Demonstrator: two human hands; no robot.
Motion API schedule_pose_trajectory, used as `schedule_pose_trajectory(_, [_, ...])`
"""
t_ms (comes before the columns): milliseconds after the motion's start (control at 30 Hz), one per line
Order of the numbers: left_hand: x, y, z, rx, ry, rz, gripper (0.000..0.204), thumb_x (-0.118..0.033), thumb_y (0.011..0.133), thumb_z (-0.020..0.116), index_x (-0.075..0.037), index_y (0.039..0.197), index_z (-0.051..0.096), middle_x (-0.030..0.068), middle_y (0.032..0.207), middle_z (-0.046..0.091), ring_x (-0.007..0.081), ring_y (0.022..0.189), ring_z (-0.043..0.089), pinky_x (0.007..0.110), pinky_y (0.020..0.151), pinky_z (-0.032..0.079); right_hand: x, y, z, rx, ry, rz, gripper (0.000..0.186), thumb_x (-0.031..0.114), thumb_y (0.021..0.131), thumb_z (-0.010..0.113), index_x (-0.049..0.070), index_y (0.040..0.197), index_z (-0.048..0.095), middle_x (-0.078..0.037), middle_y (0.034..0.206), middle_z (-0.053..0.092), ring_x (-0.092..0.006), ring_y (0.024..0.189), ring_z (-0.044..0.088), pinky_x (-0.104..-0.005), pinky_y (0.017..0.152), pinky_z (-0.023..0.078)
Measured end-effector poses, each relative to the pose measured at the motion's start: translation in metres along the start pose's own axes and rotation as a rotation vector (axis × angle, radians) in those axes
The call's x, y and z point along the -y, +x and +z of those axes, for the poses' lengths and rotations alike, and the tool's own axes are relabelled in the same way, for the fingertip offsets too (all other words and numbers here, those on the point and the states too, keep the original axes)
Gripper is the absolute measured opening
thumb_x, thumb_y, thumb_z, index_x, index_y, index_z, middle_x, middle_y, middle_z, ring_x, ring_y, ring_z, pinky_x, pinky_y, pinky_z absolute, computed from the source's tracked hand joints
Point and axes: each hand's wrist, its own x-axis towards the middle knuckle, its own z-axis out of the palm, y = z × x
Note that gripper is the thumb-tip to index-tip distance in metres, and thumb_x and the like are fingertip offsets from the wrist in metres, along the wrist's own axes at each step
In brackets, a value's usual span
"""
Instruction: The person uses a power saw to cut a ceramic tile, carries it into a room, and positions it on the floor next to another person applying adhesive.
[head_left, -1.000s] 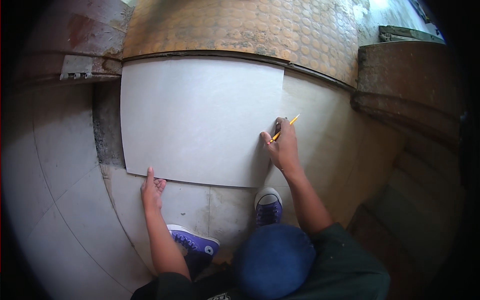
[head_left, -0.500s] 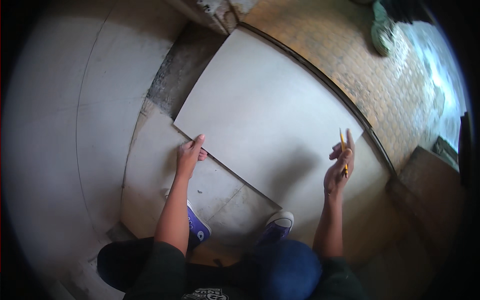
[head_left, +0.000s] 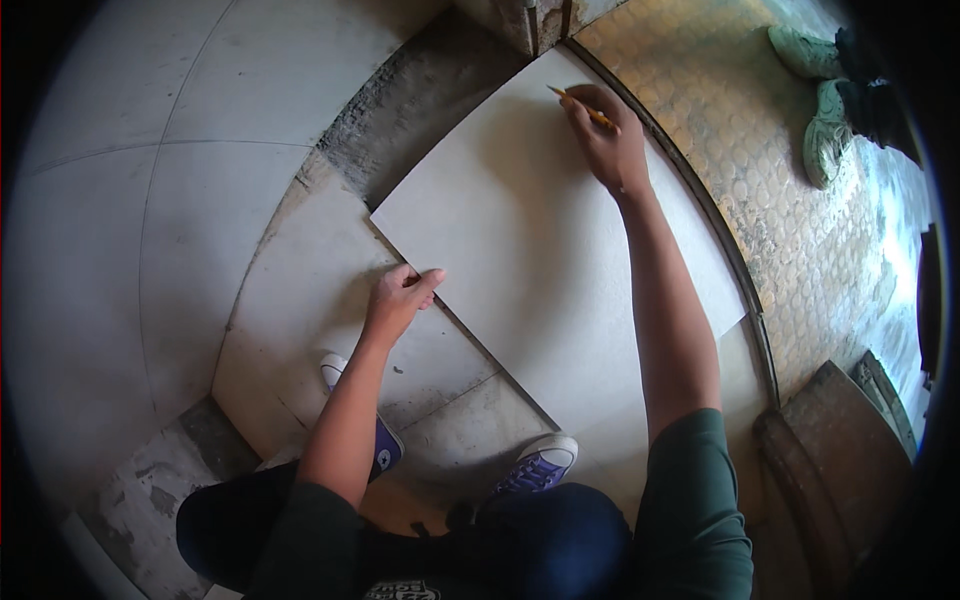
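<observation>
A large pale floor tile lies over the floor in front of me, its far right side along a dark strip. My left hand grips the tile's near edge, thumb on top and fingers curled beneath. Over the far part of the tile, my right hand is closed round a yellow pencil, its tip pointing left toward the far corner. Whether the pencil tip touches the tile I cannot tell. Beside the tile's left edge is a bare grey gap with rough mortar.
Laid pale tiles cover the left side. Past the dark strip runs a brown patterned floor, where another person's shoes stand. Brown boards lie at the right. My purple shoe is near the tile's edge.
My right hand has swung from the tile's right corner to its far end, carrying the pencil. My left hand stays on the near edge. The other person's shoes show more fully.
</observation>
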Motion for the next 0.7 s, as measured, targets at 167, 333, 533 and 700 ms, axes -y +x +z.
schedule_pose_trajectory(167, [-0.004, -0.002, 0.002, -0.001, 0.033, -0.02, 0.04, -0.039, 0.091, 0.077, 0.0, 0.089, 0.066, 0.0034, 0.076, 0.065, 0.0088, 0.068, 0.059, 0.025, 0.066, 0.05, -0.007, 0.029, 0.011, 0.02, -0.009, -0.032, 0.032, 0.029, 0.094, 0.064, 0.005, 0.114, 0.072, -0.018, 0.104, 0.074, -0.0317, 0.099, 0.071, -0.0387, 0.09, 0.053])
schedule_pose_trajectory(333, [0.0, 0.0, 0.001, -0.016, -0.001, -0.005, 0.042, -0.041, 0.092, 0.076, 0.0, 0.09, 0.066, 0.0031, 0.077, 0.065, 0.0093, 0.069, 0.06, 0.025, 0.067, 0.05, -0.008, 0.039, 0.015, 0.014, -0.03, -0.067, 0.033, 0.03, 0.094, 0.064, 0.007, 0.115, 0.073, -0.018, 0.105, 0.074, -0.0338, 0.099, 0.071, -0.0395, 0.091, 0.053])
schedule_pose_trajectory(533, [0.0, -0.001, 0.0, -0.005, 0.026, -0.011, 0.041, -0.04, 0.093, 0.076, 0.0, 0.094, 0.067, 0.0032, 0.078, 0.064, 0.01, 0.07, 0.06, 0.026, 0.068, 0.051, -0.016, 0.043, 0.018, 0.012, -0.067, -0.104, 0.031, 0.029, 0.092, 0.064, 0.011, 0.115, 0.074, -0.018, 0.104, 0.074, -0.0355, 0.098, 0.071, -0.0409, 0.09, 0.054])
schedule_pose_trajectory(700, [-0.001, -0.001, 0.002, -0.013, 0.002, -0.006, 0.038, -0.037, 0.094, 0.075, 0.0, 0.094, 0.067, 0.0032, 0.078, 0.064, 0.0101, 0.07, 0.06, 0.026, 0.068, 0.051, -0.017, 0.044, 0.018, 0.01, -0.099, -0.108, 0.03, 0.029, 0.091, 0.064, 0.013, 0.114, 0.075, -0.017, 0.103, 0.075, -0.0359, 0.098, 0.07, -0.0421, 0.089, 0.054])
